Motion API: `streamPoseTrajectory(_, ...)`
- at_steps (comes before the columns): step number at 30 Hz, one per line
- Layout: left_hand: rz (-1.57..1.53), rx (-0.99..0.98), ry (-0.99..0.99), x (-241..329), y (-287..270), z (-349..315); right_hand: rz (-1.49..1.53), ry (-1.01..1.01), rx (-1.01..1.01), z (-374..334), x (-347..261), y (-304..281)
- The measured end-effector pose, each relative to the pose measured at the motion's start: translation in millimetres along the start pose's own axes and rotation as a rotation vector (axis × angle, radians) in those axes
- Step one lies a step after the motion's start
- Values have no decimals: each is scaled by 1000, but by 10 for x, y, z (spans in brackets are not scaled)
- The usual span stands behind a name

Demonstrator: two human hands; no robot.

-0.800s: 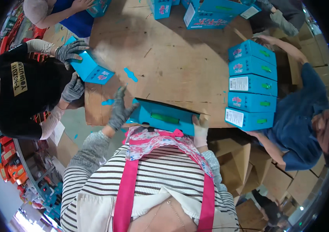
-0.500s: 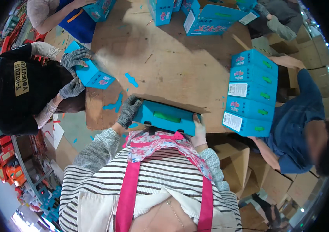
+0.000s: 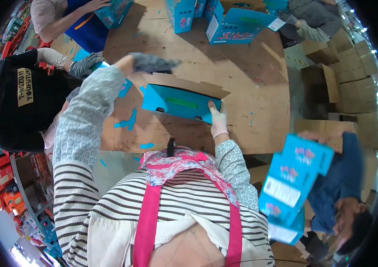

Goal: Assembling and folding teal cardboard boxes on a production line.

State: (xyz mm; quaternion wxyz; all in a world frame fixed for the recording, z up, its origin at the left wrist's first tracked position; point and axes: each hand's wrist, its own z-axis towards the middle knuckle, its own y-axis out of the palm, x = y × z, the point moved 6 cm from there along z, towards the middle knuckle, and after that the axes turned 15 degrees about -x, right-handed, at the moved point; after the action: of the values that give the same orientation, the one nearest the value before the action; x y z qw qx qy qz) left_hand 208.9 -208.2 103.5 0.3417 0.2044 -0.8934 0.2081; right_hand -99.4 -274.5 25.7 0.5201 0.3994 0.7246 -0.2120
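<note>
A flat blue carton [image 3: 178,103] with a green strip and a brown inner flap [image 3: 184,84] stands on its edge on the plywood table [image 3: 251,89] right in front of me. My right hand [image 3: 218,121], in a white glove, grips the carton's right end. My left hand [image 3: 150,63], in a grey glove, is raised with the arm lifted. Its fingers are stretched flat over the far left corner of the brown flap. The hand is blurred, so contact with the flap is unclear.
At the right a person in blue carries a tilted stack of blue cartons [image 3: 293,187]. A person in black with grey gloves [image 3: 84,66] works at the left. More blue cartons [image 3: 235,26] stand at the far edge. Brown cardboard boxes [image 3: 326,82] pile up at the right. Blue scraps [image 3: 126,122] litter the table.
My left hand rose from the carton's left end to above its far flap, and the flap now stands open. The stack of blue cartons left the table's right side, carried down and right.
</note>
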Motion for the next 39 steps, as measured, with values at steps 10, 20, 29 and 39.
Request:
streamPoseTrajectory(10, 648, 601, -243, 858, 1135, 674, 412, 109, -396, -53, -68, -132)
streamPoseTrajectory(20, 613, 497, -157, 951, 865, 637, -1329, -585, -369, -432, -792, 174)
streamPoseTrajectory(29, 873, 702, -186, 911, 1148, 792, -1401, -529, -356, -516, -515, 150)
streamPoseTrajectory(39, 499, 398, 18, 873, 860, 741, -1044, -648, 117, -864, -785, -145)
